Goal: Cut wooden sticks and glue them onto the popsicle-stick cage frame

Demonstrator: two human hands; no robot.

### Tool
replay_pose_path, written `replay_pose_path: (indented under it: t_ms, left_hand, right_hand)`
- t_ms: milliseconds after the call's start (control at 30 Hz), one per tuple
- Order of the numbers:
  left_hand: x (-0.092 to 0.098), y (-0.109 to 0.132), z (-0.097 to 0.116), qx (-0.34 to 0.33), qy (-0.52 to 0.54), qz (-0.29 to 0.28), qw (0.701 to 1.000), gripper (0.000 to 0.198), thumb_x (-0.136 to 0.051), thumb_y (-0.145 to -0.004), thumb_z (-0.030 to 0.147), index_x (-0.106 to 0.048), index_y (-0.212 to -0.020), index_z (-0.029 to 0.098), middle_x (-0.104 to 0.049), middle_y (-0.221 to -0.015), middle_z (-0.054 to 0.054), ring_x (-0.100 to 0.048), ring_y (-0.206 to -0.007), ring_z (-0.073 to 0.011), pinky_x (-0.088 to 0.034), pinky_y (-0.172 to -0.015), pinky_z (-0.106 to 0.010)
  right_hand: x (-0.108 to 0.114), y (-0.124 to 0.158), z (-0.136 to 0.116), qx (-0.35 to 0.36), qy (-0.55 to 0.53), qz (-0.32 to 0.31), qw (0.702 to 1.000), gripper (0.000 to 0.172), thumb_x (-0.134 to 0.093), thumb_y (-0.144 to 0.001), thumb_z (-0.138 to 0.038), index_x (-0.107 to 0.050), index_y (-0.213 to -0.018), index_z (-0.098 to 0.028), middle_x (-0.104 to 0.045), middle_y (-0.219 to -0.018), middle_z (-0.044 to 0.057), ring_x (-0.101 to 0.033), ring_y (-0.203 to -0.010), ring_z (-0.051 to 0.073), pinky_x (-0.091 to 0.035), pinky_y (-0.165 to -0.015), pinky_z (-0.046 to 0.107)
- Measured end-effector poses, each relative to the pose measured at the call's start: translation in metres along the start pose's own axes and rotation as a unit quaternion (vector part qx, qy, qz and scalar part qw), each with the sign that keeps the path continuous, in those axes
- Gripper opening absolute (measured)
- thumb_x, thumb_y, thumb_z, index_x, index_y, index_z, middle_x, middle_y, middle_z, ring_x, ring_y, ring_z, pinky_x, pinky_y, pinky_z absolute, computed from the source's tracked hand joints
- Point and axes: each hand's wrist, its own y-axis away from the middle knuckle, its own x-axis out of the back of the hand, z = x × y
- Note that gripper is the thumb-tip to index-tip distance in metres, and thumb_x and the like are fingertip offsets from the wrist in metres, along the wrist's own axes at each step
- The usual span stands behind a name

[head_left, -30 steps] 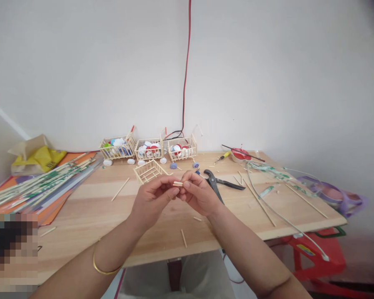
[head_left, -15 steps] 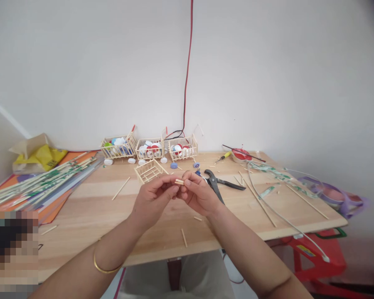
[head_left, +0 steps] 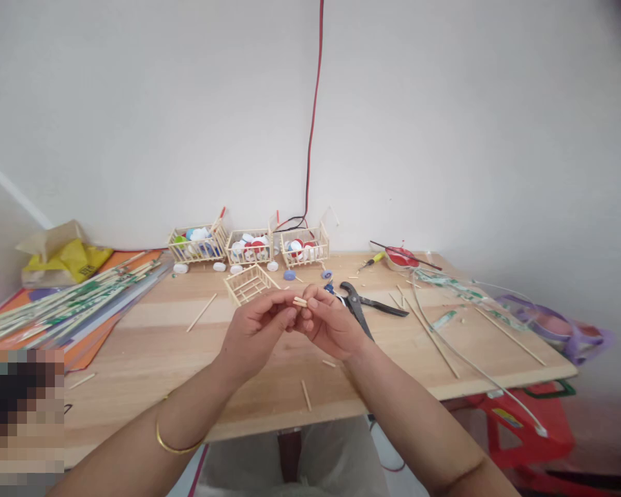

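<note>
Two short pale wooden sticks (head_left: 300, 301) lie side by side between my fingertips, above the middle of the table. My right hand (head_left: 334, 323) pinches them from the right. My left hand (head_left: 259, 331) meets it from the left, its thumb and fingers closed around the same sticks; its exact grip is partly hidden. Just behind my hands sits a small open stick frame (head_left: 250, 283), shaped like a basket. Black-handled pliers (head_left: 359, 304) lie right behind my right hand, partly covered by it. A blue cap (head_left: 329, 285) shows beyond my right fingers.
Several small stick carts (head_left: 303, 248) filled with bottle caps stand along the wall. Bundled sticks (head_left: 83, 297) lie at left. A red bowl (head_left: 402, 258), a yellow-handled tool (head_left: 377, 257), a white cable (head_left: 466, 359) and loose sticks (head_left: 435, 338) are at right. A red stool (head_left: 533, 421) stands below.
</note>
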Motion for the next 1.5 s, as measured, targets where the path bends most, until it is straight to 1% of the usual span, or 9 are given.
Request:
replay_pose_path:
  t_ms: [333,767,867,1000,1100,1167,1333,1433,1500]
  left_hand:
    - [0.0,0.0,0.0,-0.009,0.008,0.001,1.0,0.018,-0.062,-0.082,0.014,-0.071,-0.097,0.021,-0.068,-0.079,0.0,-0.059,-0.064,-0.0077,-0.053,-0.061,-0.018]
    - [-0.002,0.001,0.002,0.034,0.073,0.004,0.997,0.02,-0.067,-0.079,0.015,-0.072,-0.097,0.023,-0.071,-0.084,0.0,-0.067,-0.075,-0.0117,-0.056,-0.067,-0.02]
    - [-0.002,-0.001,0.002,0.053,0.1,0.006,0.994,0.016,-0.069,-0.077,0.016,-0.073,-0.092,0.022,-0.07,-0.077,0.0,-0.066,-0.067,-0.0101,-0.055,-0.066,-0.02]
    - [-0.003,-0.003,-0.002,0.06,0.138,0.03,0.988,0.012,-0.072,-0.076,0.018,-0.074,-0.087,0.02,-0.069,-0.071,0.001,-0.061,-0.063,-0.0082,-0.051,-0.064,-0.019]
    - [-0.005,-0.002,-0.004,0.066,0.17,0.047,0.982,0.007,-0.071,-0.077,0.02,-0.074,-0.084,0.019,-0.066,-0.068,0.001,-0.058,-0.06,-0.0075,-0.048,-0.06,-0.019]
    - [-0.006,-0.001,-0.002,0.082,0.189,0.052,0.977,0.005,-0.071,-0.077,0.022,-0.073,-0.08,0.017,-0.065,-0.065,0.0,-0.055,-0.058,-0.0075,-0.046,-0.056,-0.019]
    - [-0.006,-0.001,0.005,0.119,0.219,0.059,0.967,0.008,-0.073,-0.075,0.023,-0.072,-0.074,0.016,-0.062,-0.06,0.0,-0.053,-0.054,-0.0077,-0.041,-0.05,-0.018]
    - [-0.004,-0.001,0.005,0.112,0.197,0.045,0.973,0.009,-0.071,-0.077,0.023,-0.071,-0.074,0.015,-0.061,-0.059,0.001,-0.052,-0.054,-0.0074,-0.041,-0.051,-0.019]
    - [-0.003,-0.002,0.005,0.108,0.176,0.035,0.978,0.01,-0.07,-0.078,0.024,-0.07,-0.074,0.015,-0.06,-0.06,0.001,-0.051,-0.054,-0.0074,-0.042,-0.052,-0.02]
  right_hand:
    - [0.0,0.001,0.0,-0.008,-0.031,-0.002,0.999,0.02,-0.076,-0.076,-0.028,-0.058,-0.077,-0.018,-0.059,-0.062,-0.006,-0.054,-0.054,0.006,-0.049,-0.067,0.025]
    - [-0.002,0.0,0.0,-0.015,-0.03,0.004,0.999,0.023,-0.079,-0.072,-0.029,-0.059,-0.075,-0.018,-0.061,-0.061,-0.006,-0.055,-0.052,0.004,-0.047,-0.059,0.018]
    - [-0.003,0.0,0.005,0.007,-0.006,0.012,1.0,0.022,-0.078,-0.073,-0.03,-0.06,-0.076,-0.019,-0.063,-0.062,-0.006,-0.058,-0.055,0.005,-0.047,-0.058,0.017]
    - [-0.006,0.001,0.015,0.079,0.046,0.038,0.995,0.019,-0.075,-0.077,-0.032,-0.06,-0.079,-0.02,-0.066,-0.067,-0.005,-0.061,-0.059,0.007,-0.05,-0.06,0.019]
    - [-0.008,0.003,0.019,0.137,0.124,0.052,0.981,0.015,-0.071,-0.081,-0.031,-0.059,-0.081,-0.021,-0.067,-0.069,-0.004,-0.064,-0.061,0.009,-0.054,-0.064,0.024]
    - [-0.01,0.007,0.018,0.165,0.175,0.039,0.97,0.011,-0.068,-0.084,-0.027,-0.059,-0.085,-0.021,-0.069,-0.072,-0.003,-0.066,-0.064,0.011,-0.056,-0.066,0.027]
    - [-0.01,0.012,0.01,0.172,0.235,-0.039,0.956,0.016,-0.067,-0.084,-0.021,-0.058,-0.097,-0.021,-0.07,-0.085,0.001,-0.069,-0.077,0.013,-0.057,-0.074,0.03]
    - [-0.01,0.011,0.008,0.172,0.241,-0.034,0.955,0.011,-0.064,-0.087,-0.023,-0.056,-0.094,-0.02,-0.07,-0.081,0.001,-0.069,-0.074,0.013,-0.057,-0.072,0.031]
    - [-0.01,0.01,0.009,0.169,0.25,-0.021,0.953,0.013,-0.065,-0.086,-0.027,-0.055,-0.091,-0.02,-0.069,-0.078,0.001,-0.068,-0.07,0.013,-0.058,-0.069,0.031]
